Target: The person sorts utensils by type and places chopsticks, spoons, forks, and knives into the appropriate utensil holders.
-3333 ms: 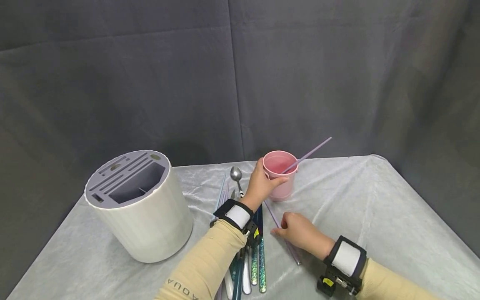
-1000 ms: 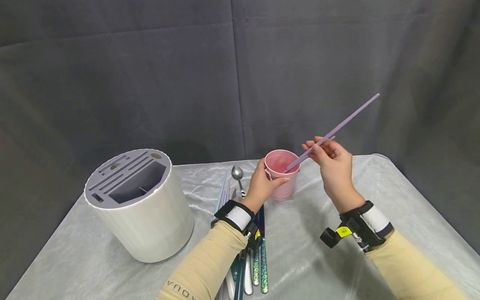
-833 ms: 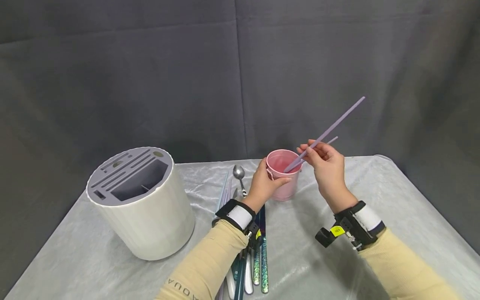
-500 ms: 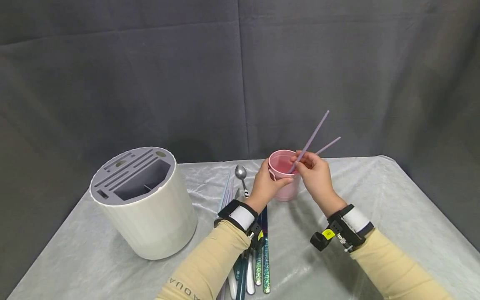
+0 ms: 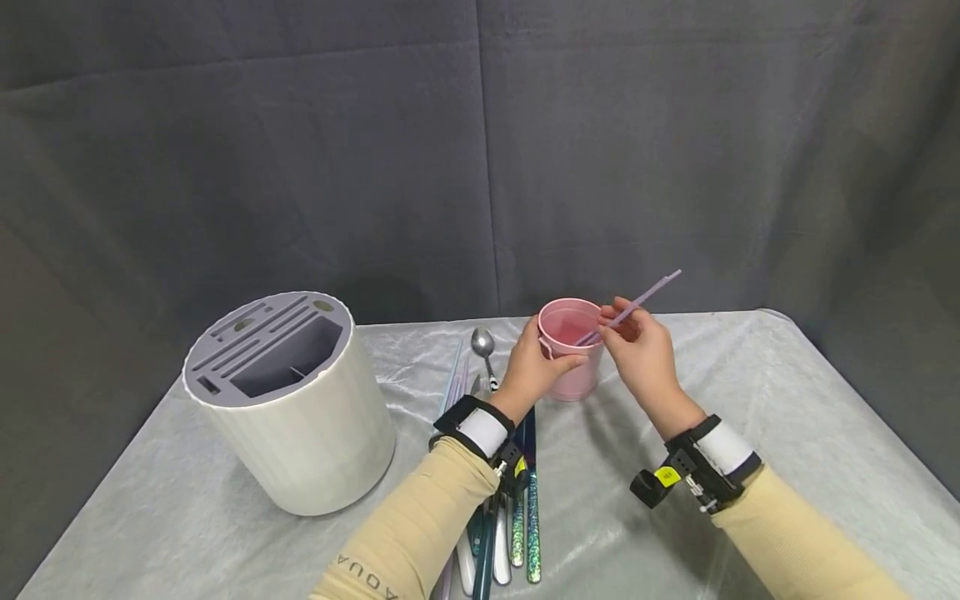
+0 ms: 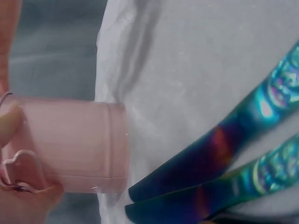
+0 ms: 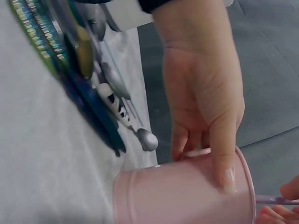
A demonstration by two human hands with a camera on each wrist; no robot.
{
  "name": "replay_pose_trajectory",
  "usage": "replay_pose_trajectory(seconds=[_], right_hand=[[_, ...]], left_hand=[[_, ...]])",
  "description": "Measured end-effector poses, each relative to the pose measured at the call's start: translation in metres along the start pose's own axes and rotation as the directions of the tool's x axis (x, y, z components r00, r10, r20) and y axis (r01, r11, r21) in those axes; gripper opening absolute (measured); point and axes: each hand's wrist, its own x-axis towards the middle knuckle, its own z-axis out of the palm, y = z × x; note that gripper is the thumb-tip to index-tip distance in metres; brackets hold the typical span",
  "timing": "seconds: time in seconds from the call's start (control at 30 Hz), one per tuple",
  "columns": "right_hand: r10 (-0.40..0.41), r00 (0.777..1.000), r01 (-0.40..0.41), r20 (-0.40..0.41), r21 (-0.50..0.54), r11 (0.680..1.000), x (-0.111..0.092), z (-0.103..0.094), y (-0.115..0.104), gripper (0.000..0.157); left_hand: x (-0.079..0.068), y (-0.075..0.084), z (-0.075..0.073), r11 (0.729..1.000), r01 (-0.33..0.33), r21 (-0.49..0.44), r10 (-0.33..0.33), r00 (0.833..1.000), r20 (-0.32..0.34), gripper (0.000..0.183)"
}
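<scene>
A small pink bucket (image 5: pixel 576 375) stands upright on the cloth. My left hand (image 5: pixel 527 367) grips its left side; in the right wrist view, that hand's thumb lies along the wall and other fingers are at the rim. Two thin purple chopsticks (image 5: pixel 651 291) lean out over the bucket's right rim, nearly side by side, their lower ends inside. At that rim my right hand (image 5: pixel 643 354) has thumb and fingertips around the chopsticks, pinching at least one. The left wrist view shows the bucket's wall (image 6: pixel 70 140) and its small loop handle.
Left of my left arm stands a large white holder (image 5: pixel 300 450) with a slotted grey top. Under and beside that arm lies a pile of cutlery: a spoon (image 5: pixel 483 343), iridescent green-blue handles (image 5: pixel 533 533) and pale sticks. A dark curtain (image 5: pixel 637 150) hangs behind.
My right hand picked a purple chopstick off the cloth, brought it over the bucket and lowered it in alongside the other one. My left hand has stayed on the bucket.
</scene>
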Motion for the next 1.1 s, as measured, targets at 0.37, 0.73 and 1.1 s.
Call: replay_pose_trajectory(seconds=[0.37,0.73,1.1], right_hand=[[0.104,0.994,-0.105,0.040,0.026,0.994,-0.013,0.004,0.032,0.071],[0.075,0.983,-0.097,0.170,0.125,0.987,0.002,0.032,0.055,0.104],[0.014,0.998,-0.026,0.062,0.199,0.980,0.013,0.040,0.069,0.104]], left_hand=[[-0.007,0.000,-0.028,0.975,0.172,0.142,-0.178,0.983,0.033,0.089],[-0.025,0.004,-0.065,0.966,0.196,0.167,-0.199,0.980,0.004,0.079],[-0.045,0.003,-0.080,0.971,0.155,0.179,-0.156,0.988,-0.012,0.077]])
